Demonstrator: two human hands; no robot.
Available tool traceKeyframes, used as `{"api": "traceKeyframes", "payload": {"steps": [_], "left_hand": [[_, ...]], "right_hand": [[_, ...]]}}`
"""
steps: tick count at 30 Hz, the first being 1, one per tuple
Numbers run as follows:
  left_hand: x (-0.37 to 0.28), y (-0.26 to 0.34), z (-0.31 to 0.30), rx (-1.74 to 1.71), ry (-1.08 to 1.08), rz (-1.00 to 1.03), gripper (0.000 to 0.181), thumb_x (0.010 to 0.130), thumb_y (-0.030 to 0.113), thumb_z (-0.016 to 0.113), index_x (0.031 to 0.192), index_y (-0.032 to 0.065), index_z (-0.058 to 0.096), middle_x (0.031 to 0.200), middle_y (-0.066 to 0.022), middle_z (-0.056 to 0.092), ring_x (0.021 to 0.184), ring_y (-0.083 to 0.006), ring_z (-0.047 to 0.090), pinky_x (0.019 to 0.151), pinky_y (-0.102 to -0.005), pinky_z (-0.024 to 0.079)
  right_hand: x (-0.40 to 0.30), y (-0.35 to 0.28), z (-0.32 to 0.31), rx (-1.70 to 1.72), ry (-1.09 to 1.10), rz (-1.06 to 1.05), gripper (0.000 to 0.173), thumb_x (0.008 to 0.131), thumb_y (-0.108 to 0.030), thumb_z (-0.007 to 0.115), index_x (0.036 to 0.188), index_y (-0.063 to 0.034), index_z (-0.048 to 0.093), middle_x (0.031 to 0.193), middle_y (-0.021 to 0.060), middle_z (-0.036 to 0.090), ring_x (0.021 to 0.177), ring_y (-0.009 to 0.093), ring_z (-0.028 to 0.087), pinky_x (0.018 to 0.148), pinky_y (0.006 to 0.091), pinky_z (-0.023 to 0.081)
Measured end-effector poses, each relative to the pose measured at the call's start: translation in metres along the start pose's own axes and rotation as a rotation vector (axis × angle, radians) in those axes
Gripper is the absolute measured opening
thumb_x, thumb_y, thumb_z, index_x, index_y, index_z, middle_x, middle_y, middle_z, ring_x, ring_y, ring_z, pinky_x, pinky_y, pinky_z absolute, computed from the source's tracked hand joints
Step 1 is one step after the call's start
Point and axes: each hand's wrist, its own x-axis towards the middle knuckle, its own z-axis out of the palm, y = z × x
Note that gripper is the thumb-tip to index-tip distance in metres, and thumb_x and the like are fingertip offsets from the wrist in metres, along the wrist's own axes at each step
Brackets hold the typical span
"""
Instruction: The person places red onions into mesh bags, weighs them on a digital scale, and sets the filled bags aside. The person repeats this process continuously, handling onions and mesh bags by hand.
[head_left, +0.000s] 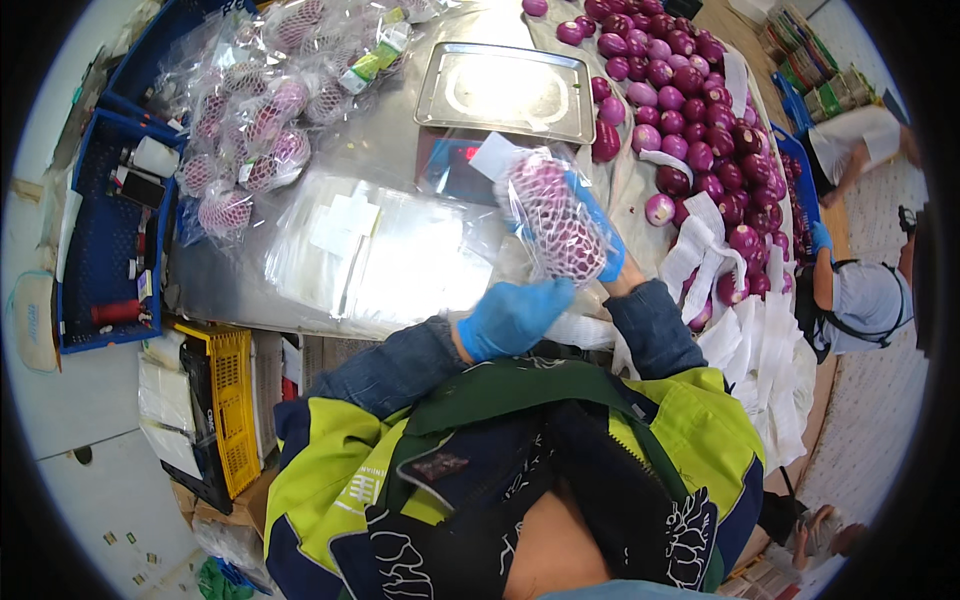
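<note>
A clear plastic bag of red onions in white foam netting is between my two blue-gloved hands, above the near side of the work table. My right hand holds it from the right and from behind; most of those fingers are hidden by the bag. My left hand is closed at the bag's near end, its fingertips hidden. A small white paper slip shows at the bag's far end. Just beyond is a weighing scale with a lit red display, bearing a metal tray.
Flat clear bags lie to the left, with packed onion bags behind. Loose red onions and white foam net sleeves cover the right side. Blue crates edge the left; a yellow crate stands below. Other people are at right.
</note>
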Motion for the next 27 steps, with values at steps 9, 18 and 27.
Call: {"api": "traceKeyframes", "payload": {"steps": [9,18,27], "left_hand": [[0.053,-0.055,-0.135,-0.376,0.503,-0.603,0.018,0.086,-0.003,0.055,0.101,0.0071,0.058,0.065,-0.0056,0.057,0.05,-0.0125,0.054,0.048,-0.0267,0.042],[0.086,-0.214,-0.317,0.524,0.553,-0.187,0.029,0.087,-0.003,0.054,0.113,0.0091,0.058,0.093,-0.0126,0.064,0.072,-0.0194,0.064,0.064,-0.0293,0.05],[0.012,-0.443,-0.315,0.932,0.247,-0.636,0.031,0.086,0.007,0.049,0.114,0.0081,0.059,0.091,-0.019,0.065,0.083,-0.0385,0.062,0.072,-0.0449,0.05]], "right_hand": [[0.083,0.005,0.092,-0.081,-0.067,0.322,0.041,0.098,-0.027,0.045,0.131,-0.0042,0.045,0.122,0.0138,0.056,0.109,0.029,0.058,0.094,0.0442,0.049],[0.378,0.019,0.258,-0.419,-0.284,-0.016,0.049,0.092,-0.042,0.055,0.124,-0.0045,0.054,0.114,0.0124,0.06,0.103,0.021,0.059,0.09,0.0341,0.048],[0.211,0.007,0.127,-1.439,-0.074,-0.263,0.037,0.095,-0.031,0.053,0.122,-0.0074,0.06,0.105,0.0077,0.067,0.094,0.015,0.062,0.086,0.0286,0.048]]}}
